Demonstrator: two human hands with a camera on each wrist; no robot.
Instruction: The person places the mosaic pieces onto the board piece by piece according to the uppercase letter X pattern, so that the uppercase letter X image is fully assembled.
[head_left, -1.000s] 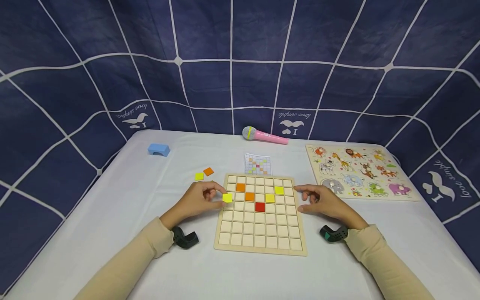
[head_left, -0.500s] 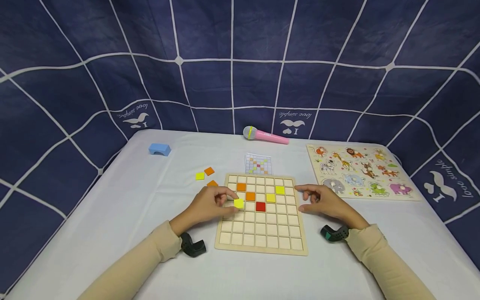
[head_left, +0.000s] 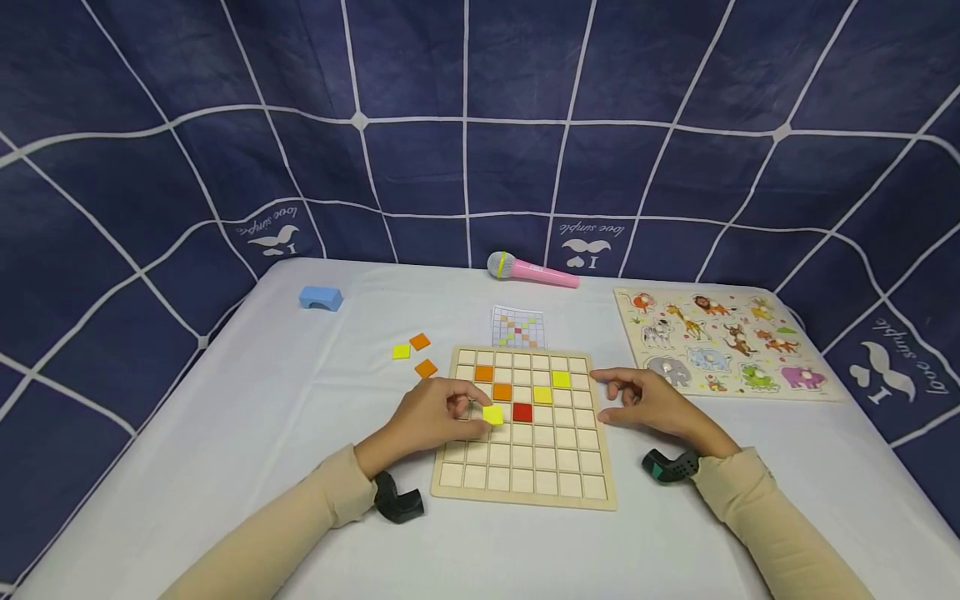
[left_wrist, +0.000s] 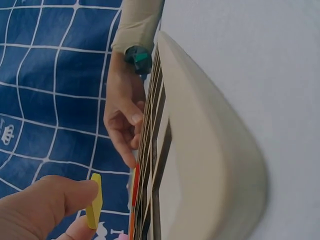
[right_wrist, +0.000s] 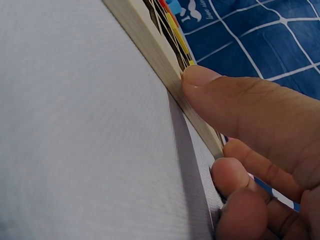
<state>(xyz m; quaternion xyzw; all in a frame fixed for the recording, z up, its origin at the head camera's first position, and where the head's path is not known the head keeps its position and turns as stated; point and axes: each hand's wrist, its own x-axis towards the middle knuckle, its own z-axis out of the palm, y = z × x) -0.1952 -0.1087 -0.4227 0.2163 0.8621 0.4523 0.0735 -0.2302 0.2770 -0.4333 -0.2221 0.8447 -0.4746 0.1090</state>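
My left hand (head_left: 427, 417) pinches a yellow square tile (head_left: 492, 414) between thumb and index finger, above the left-middle cells of the wooden grid board (head_left: 522, 480). In the left wrist view the held tile (left_wrist: 95, 201) stands on edge, apart from the board. Two orange tiles (head_left: 502, 392), a red tile (head_left: 522, 412) and two yellow tiles (head_left: 542, 395) form diagonals in the board's upper cells. My right hand (head_left: 651, 404) is at the board's right edge. In the right wrist view its thumb (right_wrist: 210, 92) touches that edge and the other fingers bend loosely.
Left of the board lie a loose yellow tile (head_left: 401, 352) and two orange tiles (head_left: 426, 368). Behind it is a printed pattern card (head_left: 517, 327). Farther back sit a pink toy microphone (head_left: 540, 272) and a blue arch block (head_left: 320, 298). An animal puzzle board (head_left: 712, 343) lies right.
My left hand has carried the yellow tile rightward from the board's left edge to over its cells. An orange tile it covered now shows. The right hand stays put.
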